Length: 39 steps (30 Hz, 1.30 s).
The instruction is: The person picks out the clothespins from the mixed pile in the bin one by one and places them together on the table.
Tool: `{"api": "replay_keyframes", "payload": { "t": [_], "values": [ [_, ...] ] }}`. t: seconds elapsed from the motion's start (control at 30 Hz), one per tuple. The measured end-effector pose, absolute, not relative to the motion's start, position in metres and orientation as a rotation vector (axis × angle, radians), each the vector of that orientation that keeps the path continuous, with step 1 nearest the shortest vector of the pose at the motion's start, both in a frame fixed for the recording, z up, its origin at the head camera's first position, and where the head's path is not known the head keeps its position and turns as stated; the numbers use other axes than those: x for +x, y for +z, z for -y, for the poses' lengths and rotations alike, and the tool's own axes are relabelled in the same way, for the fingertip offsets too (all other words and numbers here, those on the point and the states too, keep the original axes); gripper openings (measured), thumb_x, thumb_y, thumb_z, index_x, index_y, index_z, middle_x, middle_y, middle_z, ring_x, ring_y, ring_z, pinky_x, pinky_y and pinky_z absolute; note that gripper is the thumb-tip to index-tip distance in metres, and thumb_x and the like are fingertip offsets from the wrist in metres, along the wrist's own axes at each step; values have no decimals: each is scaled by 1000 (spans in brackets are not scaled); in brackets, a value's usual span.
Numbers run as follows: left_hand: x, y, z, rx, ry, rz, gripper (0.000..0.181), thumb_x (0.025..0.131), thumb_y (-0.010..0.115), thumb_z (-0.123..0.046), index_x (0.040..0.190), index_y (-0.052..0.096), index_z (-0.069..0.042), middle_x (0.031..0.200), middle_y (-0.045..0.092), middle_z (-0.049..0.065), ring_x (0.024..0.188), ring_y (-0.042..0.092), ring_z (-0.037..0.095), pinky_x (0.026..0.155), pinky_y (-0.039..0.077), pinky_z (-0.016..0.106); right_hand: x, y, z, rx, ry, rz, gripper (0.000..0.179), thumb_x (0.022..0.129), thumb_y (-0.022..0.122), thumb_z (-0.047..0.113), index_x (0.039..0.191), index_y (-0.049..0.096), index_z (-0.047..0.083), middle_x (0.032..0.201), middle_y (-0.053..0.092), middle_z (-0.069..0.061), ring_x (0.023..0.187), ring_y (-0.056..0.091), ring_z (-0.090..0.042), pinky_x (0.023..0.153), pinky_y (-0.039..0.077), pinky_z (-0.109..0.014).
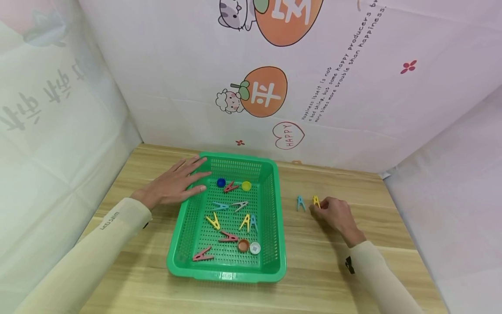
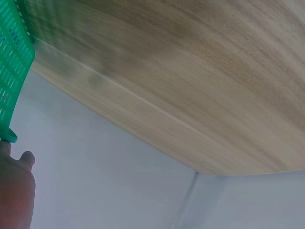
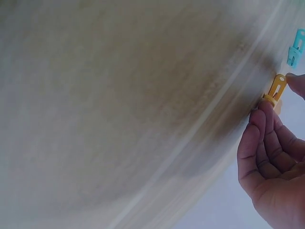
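My left hand (image 1: 174,183) lies with fingers spread over the left rim of a green plastic basket (image 1: 281,226). Right of the basket, my right hand (image 1: 336,213) pinches a yellow clothespin (image 1: 316,200) at the tabletop. In the right wrist view, thumb and fingertips meet the two ends of this yellow clothespin (image 3: 276,88). A light blue clothespin (image 1: 300,203) lies just left of it, apart from the hand. Inside the basket are several clothespins, among them a grey one (image 1: 240,205) and a pink one (image 1: 202,254).
Bottle caps also lie in the basket: blue (image 1: 221,182), yellow (image 1: 246,186), brown (image 1: 243,245) and white (image 1: 255,248). The wooden table (image 1: 313,270) ends at a printed cloth backdrop (image 1: 188,104) behind, with pale cloth sides left and right.
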<state>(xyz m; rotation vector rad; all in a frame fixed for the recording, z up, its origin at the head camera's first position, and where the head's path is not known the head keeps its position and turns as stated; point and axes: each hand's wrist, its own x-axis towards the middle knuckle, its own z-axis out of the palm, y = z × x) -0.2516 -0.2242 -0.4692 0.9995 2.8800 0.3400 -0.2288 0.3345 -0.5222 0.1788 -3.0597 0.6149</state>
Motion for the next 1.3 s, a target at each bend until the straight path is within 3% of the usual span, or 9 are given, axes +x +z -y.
{"api": "replay_keyframes", "payload": {
  "t": [0.73, 1.03, 1.3],
  "values": [
    [-251, -471, 226, 1002, 364, -2888, 65, 114, 45, -56, 169, 44, -21, 186, 7, 7, 172, 4, 35, 139, 5, 61, -223, -522, -334, 114, 614, 3088, 48, 102, 75, 46, 100, 78, -2, 93, 79, -16, 81, 72, -28, 72, 60, -44],
    [-250, -470, 225, 1000, 367, -2887, 64, 114, 46, -55, 168, 45, -20, 186, 8, 7, 172, 3, 34, 139, 5, 61, -215, -521, -343, 31, 641, 3066, 59, 102, 70, 58, 107, 77, 0, 103, 80, -18, 91, 74, -32, 83, 62, -52],
    [-250, -470, 225, 1006, 371, -2886, 64, 114, 46, -54, 168, 44, -20, 186, 8, 8, 172, 3, 35, 138, 5, 62, -210, -510, -346, 90, 619, 2985, 55, 103, 71, 53, 107, 78, -1, 97, 79, -17, 86, 74, -30, 79, 62, -52]
  ]
}}
